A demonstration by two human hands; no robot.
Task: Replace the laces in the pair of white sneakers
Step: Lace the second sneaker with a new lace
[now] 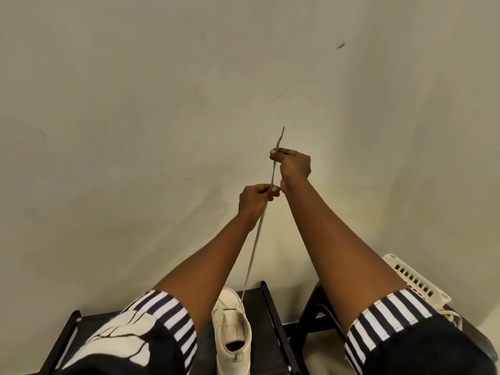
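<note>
A white sneaker point(233, 331) stands on a black shelf point(267, 320) at the bottom centre, toe toward the wall. A pale lace point(255, 247) runs taut from its front eyelets up to both raised hands. My left hand point(255, 200) pinches the lace lower down. Higher up, my right hand point(293, 165) pinches the same lace, and the lace tip sticks up above its fingers. Part of another white sneaker point(450, 316) with loose laces shows at the right, mostly hidden behind my right sleeve.
A plain beige wall point(162, 104) fills most of the view. A white slotted plastic basket point(414, 277) sits at the right, above a black stool point(311, 307) beside the shelf. My striped sleeves cover the bottom corners.
</note>
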